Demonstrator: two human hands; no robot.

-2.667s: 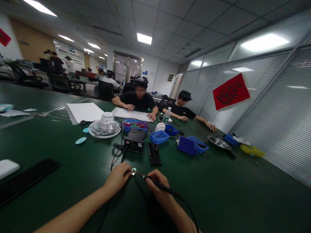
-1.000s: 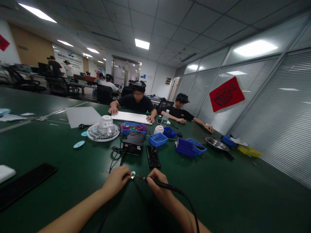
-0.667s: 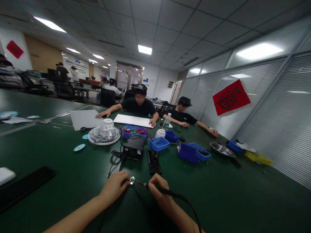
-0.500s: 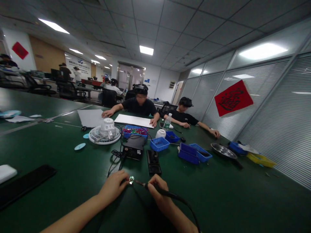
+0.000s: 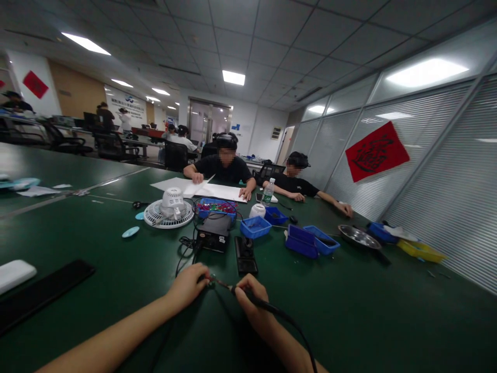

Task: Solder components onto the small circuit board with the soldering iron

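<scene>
My left hand (image 5: pixel 190 286) is closed in a pinch on a small circuit board (image 5: pixel 212 283), mostly dark and partly behind the fingertips. In my right hand (image 5: pixel 254 305) is a soldering iron (image 5: pixel 224 284), gripped like a pen. Its metal tip points left and reaches the board's edge; whether it touches is too small to tell. A black cable (image 5: pixel 298 331) runs from the iron's handle down past my right wrist. Just beyond my hands stand a black soldering station (image 5: pixel 213 234) and a black iron holder (image 5: pixel 246 256).
Past the station are a white fan part (image 5: pixel 171 210), a blue tray of coloured wires (image 5: pixel 216 207), a blue basket (image 5: pixel 255 228) and a water bottle (image 5: pixel 267 192). A metal bowl (image 5: pixel 359 237) lies right. Two people sit opposite; one handles white sheets (image 5: pixel 227 192).
The circuit board has turned from bright to dark, and the iron's tip is closer to it. My left hand has shifted slightly up. The person opposite has moved a white sheet rightward.
</scene>
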